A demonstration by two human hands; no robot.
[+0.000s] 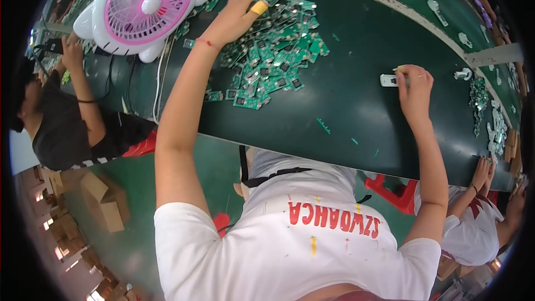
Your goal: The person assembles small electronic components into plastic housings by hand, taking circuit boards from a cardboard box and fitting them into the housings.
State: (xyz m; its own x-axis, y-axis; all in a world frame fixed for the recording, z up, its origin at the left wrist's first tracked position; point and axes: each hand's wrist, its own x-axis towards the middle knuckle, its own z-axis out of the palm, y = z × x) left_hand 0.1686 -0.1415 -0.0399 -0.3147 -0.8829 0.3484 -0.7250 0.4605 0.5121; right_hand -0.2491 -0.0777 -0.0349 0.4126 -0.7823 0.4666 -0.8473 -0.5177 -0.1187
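We saw the person's left hand (237,14) stretched far out over the dark green surface (356,78), fingers spread flat and its grip released, resting on the near-left edge of a heap of small green circuit boards (276,50). One finger of that hand wore a yellow wrap (258,7). A thin red band sat at the wrist.

The right hand (415,86) lay well apart from the heap, toward the right side of the surface. Its grip was clenched on a small white plastic part (388,80), the fingertips pinching one end while the other end poked out to the left, low against the surface.

Beyond the left hand stood a white and pink desk fan (146,6), just beside the heap, with its white cable (159,86) running down across the surface edge. More small white parts (437,11) lay scattered on the far strip of the surface, and another cluster of green boards (478,97) sat to the right.

A neighbour in a dark shirt (58,128) worked on the left, and another person's hands (482,170) touched the surface edge at lower right. Cardboard boxes (106,200) stood on the floor.
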